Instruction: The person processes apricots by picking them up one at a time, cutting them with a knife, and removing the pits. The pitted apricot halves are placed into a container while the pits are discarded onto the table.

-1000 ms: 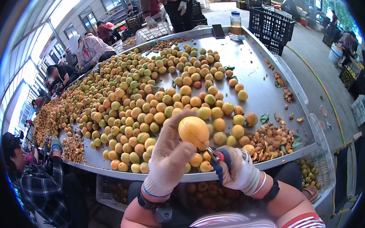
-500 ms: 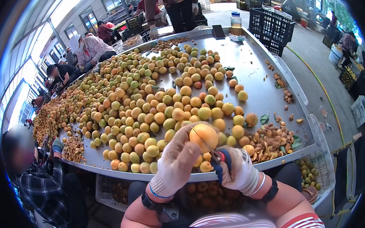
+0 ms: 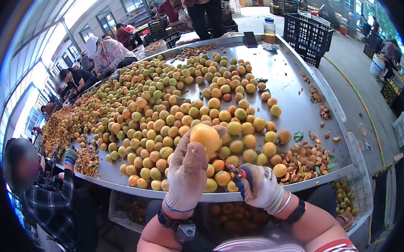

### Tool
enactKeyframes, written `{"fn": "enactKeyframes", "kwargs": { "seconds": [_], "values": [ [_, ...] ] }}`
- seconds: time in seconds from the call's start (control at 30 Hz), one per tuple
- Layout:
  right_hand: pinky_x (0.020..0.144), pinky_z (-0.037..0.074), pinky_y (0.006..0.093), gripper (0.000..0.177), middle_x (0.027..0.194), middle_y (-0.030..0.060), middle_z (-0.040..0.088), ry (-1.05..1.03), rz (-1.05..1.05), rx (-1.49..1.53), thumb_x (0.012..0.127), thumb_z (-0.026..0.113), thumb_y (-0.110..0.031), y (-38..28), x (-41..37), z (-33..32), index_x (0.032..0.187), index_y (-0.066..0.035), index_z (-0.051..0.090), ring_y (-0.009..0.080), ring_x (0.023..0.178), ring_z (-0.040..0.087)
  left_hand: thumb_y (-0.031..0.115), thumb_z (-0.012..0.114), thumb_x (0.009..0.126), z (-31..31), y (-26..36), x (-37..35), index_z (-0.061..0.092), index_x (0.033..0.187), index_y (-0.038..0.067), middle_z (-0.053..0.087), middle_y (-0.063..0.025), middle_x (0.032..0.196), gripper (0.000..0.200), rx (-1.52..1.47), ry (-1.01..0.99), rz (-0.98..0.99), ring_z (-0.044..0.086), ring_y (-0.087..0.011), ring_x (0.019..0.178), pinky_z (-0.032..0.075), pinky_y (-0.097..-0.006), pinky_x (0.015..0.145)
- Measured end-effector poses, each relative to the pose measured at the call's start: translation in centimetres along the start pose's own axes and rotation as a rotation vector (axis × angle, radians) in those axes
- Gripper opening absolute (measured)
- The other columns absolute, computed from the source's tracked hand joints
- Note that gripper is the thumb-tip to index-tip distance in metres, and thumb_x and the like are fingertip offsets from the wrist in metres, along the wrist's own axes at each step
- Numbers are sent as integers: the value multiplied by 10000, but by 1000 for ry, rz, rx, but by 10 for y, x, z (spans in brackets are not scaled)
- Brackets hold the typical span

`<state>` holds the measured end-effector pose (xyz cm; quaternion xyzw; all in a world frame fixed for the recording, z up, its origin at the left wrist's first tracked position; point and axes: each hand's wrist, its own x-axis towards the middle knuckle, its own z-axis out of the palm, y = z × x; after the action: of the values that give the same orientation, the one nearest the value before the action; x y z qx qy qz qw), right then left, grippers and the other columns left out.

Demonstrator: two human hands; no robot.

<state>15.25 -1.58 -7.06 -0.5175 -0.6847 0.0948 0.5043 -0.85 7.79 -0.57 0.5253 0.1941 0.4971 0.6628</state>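
Note:
My left hand [image 3: 189, 166], in a white knitted glove with a tan palm, grips a yellow-orange apricot [image 3: 205, 137] above the table edge. My right hand [image 3: 262, 187], gloved in white, is closed around a plier-like tool with red and blue handles [image 3: 242, 173]. The tool's narrow metal tip points up and left, apart from the apricot. Its exact kind is partly hidden by my fingers. Loose apricots [image 3: 233, 127] spread over the metal table [image 3: 281, 75] just beyond both hands. A heap of split pieces and pits [image 3: 302, 159] lies right of my hands.
Below the table edge stand a crate with fruit [image 3: 343, 195] and another crate [image 3: 121, 208]. A phone [image 3: 250, 39] and a bottle [image 3: 269, 30] sit at the far edge. Black crates [image 3: 307, 36] stand beyond. A co-worker in plaid [image 3: 49, 205] sits at left.
My left hand has moved left and up with the apricot, away from the tool, and turned it. My right hand keeps the tool, slightly lower. The view has shifted a little.

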Motion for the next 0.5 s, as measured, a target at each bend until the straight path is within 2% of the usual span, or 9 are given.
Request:
{"fn": "enactKeyframes", "kwargs": {
  "seconds": [0.07,0.13,0.17,0.23,0.27,0.3,0.37,0.43,0.5],
  "values": [
    [536,493,451,111,734,158,616,-17,22,5,914,629,-102,3,-2,1,976,-17,593,392,651,628,380,550,1037,0,2,2,497,1401,-31,641,-154,1308,551,18,11,17,594,-48,972,432,-144,741],
    [544,495,433,116,736,154,615,-120,146,-56,941,620,-114,6,-5,2,996,-12,606,385,641,629,412,567,1023,-3,4,5,506,1392,-41,625,-144,1322,587,26,-21,137,595,-104,1034,473,-231,869],
    [544,495,433,116,736,154,615,-121,144,-57,941,620,-114,5,-3,1,996,-12,606,385,641,629,412,567,1023,-5,6,6,506,1392,-41,625,-144,1322,587,24,-21,139,595,-104,1034,473,-231,869],
    [547,496,395,136,710,126,607,4,256,264,977,608,-138,1,3,-1,1014,-8,620,302,600,637,445,566,1014,-10,10,6,521,1367,-55,618,-132,1284,614,102,-88,127,590,-166,1110,458,-318,989],
    [518,469,313,169,748,62,620,104,339,397,1013,603,-180,-1,3,2,1087,-28,610,159,567,595,445,566,1014,-8,10,4,521,1367,-55,618,-132,1284,614,101,-89,127,590,-166,1110,458,-318,989],
    [518,469,313,169,748,62,620,107,343,393,1013,603,-180,-4,7,1,1087,-28,610,159,567,595,450,557,1015,-2,9,1,526,1355,-57,617,-126,1254,611,184,-79,114,590,-176,1107,459,-321,992],
    [503,434,242,197,818,3,614,195,663,1026,1028,607,-217,-14,18,-9,1146,-60,585,62,569,525,455,547,1016,4,2,-5,531,1344,-58,616,-120,1223,609,255,-81,90,590,-186,1103,460,-325,994],
    [506,394,194,238,847,-31,589,247,576,1100,1025,621,-242,-22,20,-11,1188,-76,570,22,567,448,554,432,1039,5,-13,-10,515,1353,-49,609,-148,1243,684,517,-159,154,600,-202,1083,472,-316,962],
    [591,463,215,282,893,-18,618,254,590,1019,999,665,-222,-33,22,-16,1211,-61,573,47,649,519,519,429,1045,11,-25,-14,540,1291,-46,624,-140,1166,626,545,-144,183,603,-188,1044,482,-300,922]
  ]
}}
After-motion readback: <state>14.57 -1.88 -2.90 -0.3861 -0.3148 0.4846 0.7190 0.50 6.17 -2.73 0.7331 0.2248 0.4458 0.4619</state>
